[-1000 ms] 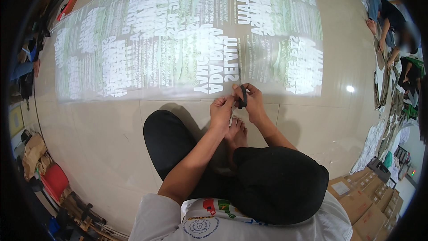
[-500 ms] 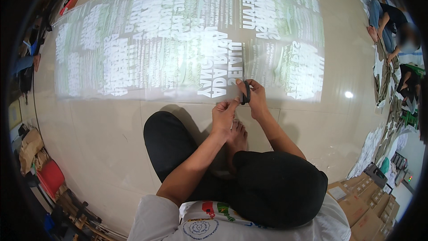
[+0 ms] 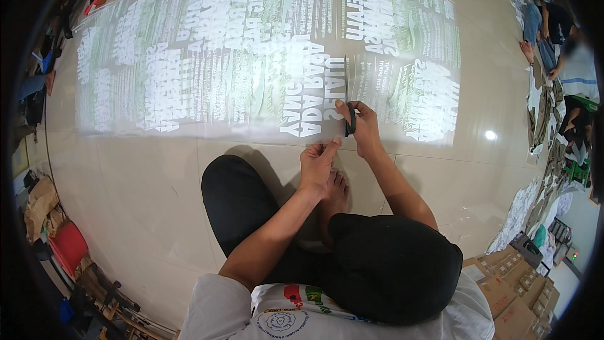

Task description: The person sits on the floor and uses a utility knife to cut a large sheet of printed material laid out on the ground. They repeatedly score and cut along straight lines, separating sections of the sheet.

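Pinching the near edge of the clear sheet (image 3: 267, 56) between thumb and fingers of the left hand (image 3: 317, 162), just beside the scissors (image 3: 350, 119). Grasping the scissors by their black handles in the right hand (image 3: 367, 127) and pointing the blades away from the body. Not being able to tell the gap between the blades from this view. Working at the near side of the sheet, spread out across the tiled floor (image 3: 145, 201) in front. Running the blades close along large white letters (image 3: 314, 113), with smaller print (image 3: 377, 88) off to the right.

Probably risking a clipped letter from steering even slightly left. Perhaps risking a ragged or torn edge too, from tugging sideways with the left hand while pushing the scissors forward. Likely inviting a buckle in the sheet from loosening that pinch and losing tension. Facing bright glare on the sheet, so possibly misjudging the line between prints. Working near a bare foot (image 3: 338, 192) as well, possibly endangering the toes by drawing the blades back carelessly.
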A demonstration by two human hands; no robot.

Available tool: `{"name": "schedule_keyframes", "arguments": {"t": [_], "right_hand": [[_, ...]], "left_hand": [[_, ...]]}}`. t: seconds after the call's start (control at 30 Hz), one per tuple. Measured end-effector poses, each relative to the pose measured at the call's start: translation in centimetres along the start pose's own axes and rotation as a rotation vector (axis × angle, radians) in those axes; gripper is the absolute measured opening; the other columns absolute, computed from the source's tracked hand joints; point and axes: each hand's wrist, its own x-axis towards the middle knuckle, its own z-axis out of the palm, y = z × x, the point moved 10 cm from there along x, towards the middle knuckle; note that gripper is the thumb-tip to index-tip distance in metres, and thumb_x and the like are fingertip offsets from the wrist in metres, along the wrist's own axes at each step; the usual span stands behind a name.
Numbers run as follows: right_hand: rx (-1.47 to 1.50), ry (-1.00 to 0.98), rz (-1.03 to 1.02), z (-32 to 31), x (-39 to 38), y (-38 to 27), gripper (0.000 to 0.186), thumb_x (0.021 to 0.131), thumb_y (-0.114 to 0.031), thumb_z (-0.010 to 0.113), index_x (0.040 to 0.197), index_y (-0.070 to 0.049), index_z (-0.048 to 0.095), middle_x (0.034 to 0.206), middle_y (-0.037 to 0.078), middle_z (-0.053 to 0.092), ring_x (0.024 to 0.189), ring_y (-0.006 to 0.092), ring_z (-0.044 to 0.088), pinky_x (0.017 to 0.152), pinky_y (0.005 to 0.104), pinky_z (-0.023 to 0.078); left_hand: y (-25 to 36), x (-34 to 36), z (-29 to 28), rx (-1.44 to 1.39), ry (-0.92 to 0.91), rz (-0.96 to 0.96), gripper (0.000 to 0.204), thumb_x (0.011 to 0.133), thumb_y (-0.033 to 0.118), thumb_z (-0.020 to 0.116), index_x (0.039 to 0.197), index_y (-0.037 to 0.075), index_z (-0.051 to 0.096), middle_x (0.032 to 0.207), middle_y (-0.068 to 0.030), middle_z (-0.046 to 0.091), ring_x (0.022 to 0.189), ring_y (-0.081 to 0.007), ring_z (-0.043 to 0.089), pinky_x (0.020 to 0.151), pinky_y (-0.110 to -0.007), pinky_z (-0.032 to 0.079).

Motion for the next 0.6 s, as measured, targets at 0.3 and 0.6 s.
{"name": "schedule_keyframes", "arguments": {"t": [0.3,0.6], "right_hand": [[-0.011,0.008,0.011,0.1,1.2,-0.5,0.051,0.085,-0.042,0.086,0.102,0.003,0.069,0.077,0.003,0.065,0.064,0.0093,0.055,0.054,0.0250,0.038],[0.009,-0.008,0.033,0.4,1.4,-1.0,0.050,0.086,-0.041,0.085,0.104,0.003,0.068,0.081,0.006,0.067,0.068,0.0109,0.059,0.057,0.0254,0.041]], "left_hand": [[0.4,-0.9,0.5,-0.030,-0.009,-0.039,0.018,0.094,0.026,0.080,0.089,0.011,0.071,0.068,0.0088,0.054,0.056,-0.0017,0.041,0.051,-0.022,0.030],[0.8,-1.1,0.9,-0.055,-0.027,-0.015,0.018,0.094,0.027,0.080,0.089,0.013,0.070,0.069,0.0096,0.054,0.057,-0.0010,0.042,0.050,-0.021,0.030]]}}
